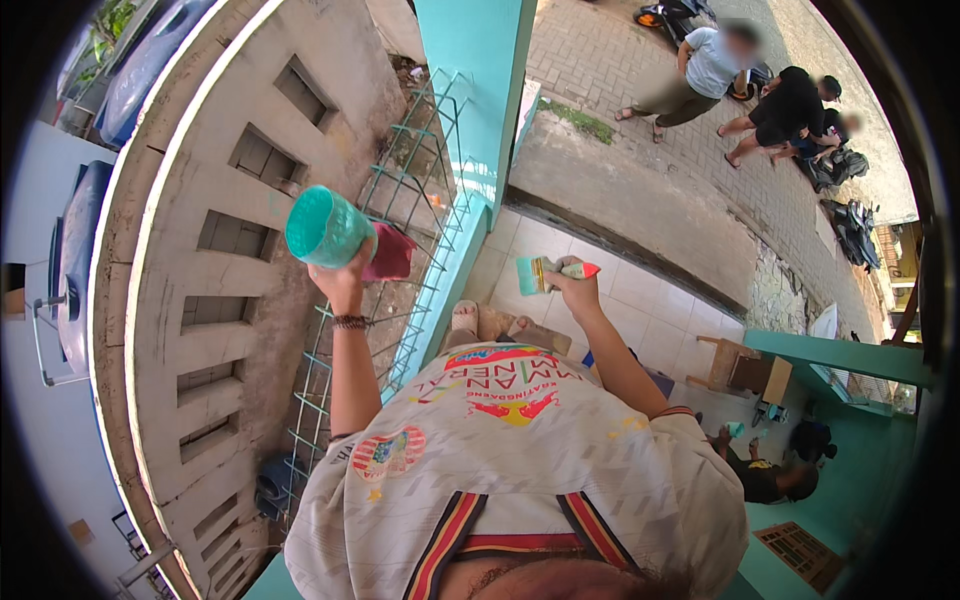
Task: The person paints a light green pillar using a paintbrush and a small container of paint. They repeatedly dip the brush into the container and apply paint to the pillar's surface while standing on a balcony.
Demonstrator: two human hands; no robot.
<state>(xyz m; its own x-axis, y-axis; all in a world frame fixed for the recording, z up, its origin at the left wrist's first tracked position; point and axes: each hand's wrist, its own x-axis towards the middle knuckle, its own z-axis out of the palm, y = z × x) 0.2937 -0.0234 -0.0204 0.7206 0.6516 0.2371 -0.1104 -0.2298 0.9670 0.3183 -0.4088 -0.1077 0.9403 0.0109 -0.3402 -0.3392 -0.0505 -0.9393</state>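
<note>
My left hand [348, 268] is wrapped round a plastic cup [328, 225] coated with turquoise paint, tilted so that its mouth shows. Right beside that hand is a maroon item [390, 252]; whether I hold it or it lies beyond, I cannot tell. In my right hand [573, 284] is a flat paintbrush [531, 275], its bristles turquoise and its handle tip red. The brush points left and touches nothing. Between the two hands, nearer the cup, runs a turquoise ledge [437, 285] that meets a turquoise pillar [476, 100].
A green metal lattice [400, 185] with open gaps stands along the ledge. Left of it rises a wall [225, 190] with slots. Pale tiles [640, 300] cover the floor by my feet. Several people are on the paved street [600, 60]; another person [765, 480] holds a turquoise cup at lower right.
</note>
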